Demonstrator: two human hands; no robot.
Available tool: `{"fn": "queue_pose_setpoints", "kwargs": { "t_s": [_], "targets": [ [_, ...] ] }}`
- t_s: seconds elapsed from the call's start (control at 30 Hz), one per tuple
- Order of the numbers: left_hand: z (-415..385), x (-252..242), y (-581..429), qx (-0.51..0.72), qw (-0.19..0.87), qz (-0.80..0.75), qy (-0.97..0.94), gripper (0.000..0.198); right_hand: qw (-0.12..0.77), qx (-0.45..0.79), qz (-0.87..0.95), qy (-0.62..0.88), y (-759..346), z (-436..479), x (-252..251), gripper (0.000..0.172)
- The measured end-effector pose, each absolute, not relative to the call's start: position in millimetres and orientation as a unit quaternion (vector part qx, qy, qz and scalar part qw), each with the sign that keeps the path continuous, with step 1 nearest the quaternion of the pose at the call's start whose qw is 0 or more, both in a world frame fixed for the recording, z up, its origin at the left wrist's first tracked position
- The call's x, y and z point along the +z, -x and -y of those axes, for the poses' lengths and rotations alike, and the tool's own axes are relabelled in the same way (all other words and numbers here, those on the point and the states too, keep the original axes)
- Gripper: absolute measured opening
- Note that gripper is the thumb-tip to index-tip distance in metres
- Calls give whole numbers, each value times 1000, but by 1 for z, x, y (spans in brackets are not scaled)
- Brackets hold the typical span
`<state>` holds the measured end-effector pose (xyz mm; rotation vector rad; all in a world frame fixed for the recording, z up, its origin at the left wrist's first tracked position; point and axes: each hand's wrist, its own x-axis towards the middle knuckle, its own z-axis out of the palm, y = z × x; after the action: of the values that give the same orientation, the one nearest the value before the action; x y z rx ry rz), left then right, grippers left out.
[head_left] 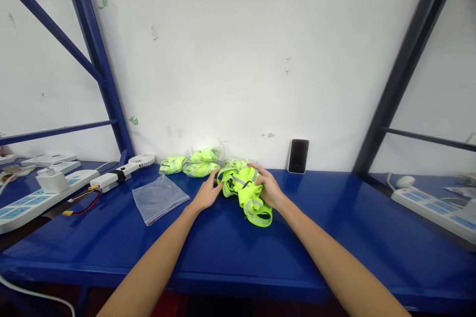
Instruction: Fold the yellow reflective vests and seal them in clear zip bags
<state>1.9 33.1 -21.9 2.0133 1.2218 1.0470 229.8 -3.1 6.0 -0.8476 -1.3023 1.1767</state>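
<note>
Head view: half-open left hand [207, 190] touches, right hand [269, 187] curls over a limp, light reflective vest [241, 189], best gripped at its reflective band [253, 206].

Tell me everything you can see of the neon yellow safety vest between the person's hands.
The neon yellow safety vest lies bunched and unfolded on the blue table top. Its thin, synthetic-looking cloth is crossed by grey reflective strips, and a twisted loop sags toward the front of the heap. The left hand touches its left side, while the right hand rests over its upper right. The crumpling hides its collar and any fastenings.
</note>
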Motion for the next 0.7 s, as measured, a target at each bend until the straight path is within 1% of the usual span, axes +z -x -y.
{"fn": "queue_pose_setpoints", "kwargs": {
  "t_s": [0.07, 0.17, 0.23, 0.3, 0.37, 0.43, 0.5, 0.57, 0.63, 0.7],
  "targets": [
    [-31, -21, -1, 397, 286, -441, -752, 60, 555, 537, 543, 331, -231, 11, 13, 81],
    [-30, -21, -2, 434, 300, -410, -744, 60, 543, 533, 560, 327, -231, 18, 20, 79],
    [-33, -20, -3, 477, 354, -396, -700, 54, 528, 524, 581, 331, -232, 18, 22, 76],
    [-37, -17, -3, 535, 439, -388, -609, 43, 530, 510, 584, 343, -237, 14, 21, 73],
    [-41, -12, -3, 593, 517, -366, -498, 35, 558, 465, 565, 391, -243, 7, 18, 71],
    [-43, -8, -3, 632, 565, -330, -415, 30, 584, 386, 544, 463, -251, -1, 14, 67],
    [-43, -5, -2, 643, 596, -304, -374, 25, 592, 313, 538, 512, -258, -7, 10, 62],
    [-41, -3, -3, 636, 616, -291, -362, 20, 593, 270, 537, 535, -264, -12, 5, 56],
    [-37, -2, -5, 619, 628, -290, -371, 25, 584, 243, 533, 561, -267, -15, 0, 53],
    [-32, -3, -7, 601, 624, -300, -400, 33, 563, 225, 534, 589, -269, -18, -3, 55]
  ]
}}
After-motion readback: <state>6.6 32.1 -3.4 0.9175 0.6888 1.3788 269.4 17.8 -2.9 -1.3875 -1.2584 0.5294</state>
